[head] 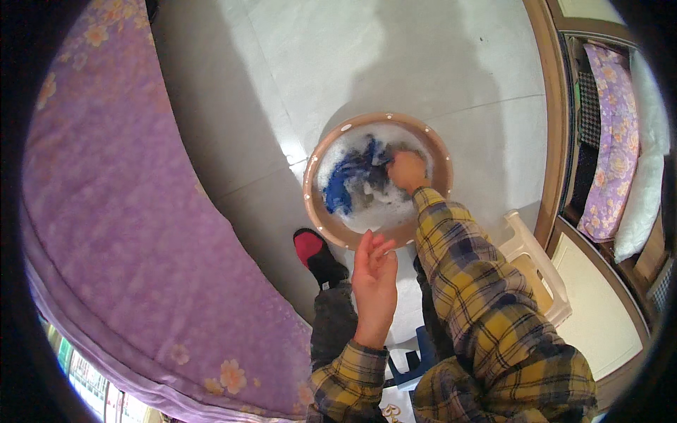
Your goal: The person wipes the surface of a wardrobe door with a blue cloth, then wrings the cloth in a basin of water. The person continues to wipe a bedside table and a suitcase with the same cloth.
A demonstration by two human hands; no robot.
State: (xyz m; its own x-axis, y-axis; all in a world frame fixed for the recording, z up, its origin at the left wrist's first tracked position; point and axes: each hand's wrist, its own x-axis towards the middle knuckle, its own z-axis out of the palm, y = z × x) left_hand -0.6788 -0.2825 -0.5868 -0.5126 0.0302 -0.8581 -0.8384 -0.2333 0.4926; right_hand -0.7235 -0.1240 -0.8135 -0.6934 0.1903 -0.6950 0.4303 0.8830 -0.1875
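Observation:
A round brown plastic basin with white dots on its rim stands on the floor before me. Soapy water with white foam fills much of it, and a wet blue cloth lies partly under the suds. My right hand reaches into the basin at the cloth's right end, knuckles up. Its fingers are blurred and partly hidden, so their grip does not show. Just over the near rim, my left hand is turned palm up, fingers loosely bent and holding nothing.
On the left hangs a purple floral bedspread. A beige plastic stool stands right of my arm, beside a wooden cabinet with folded bedding inside. My shoe is close to the basin, and a blue plastic object is below me.

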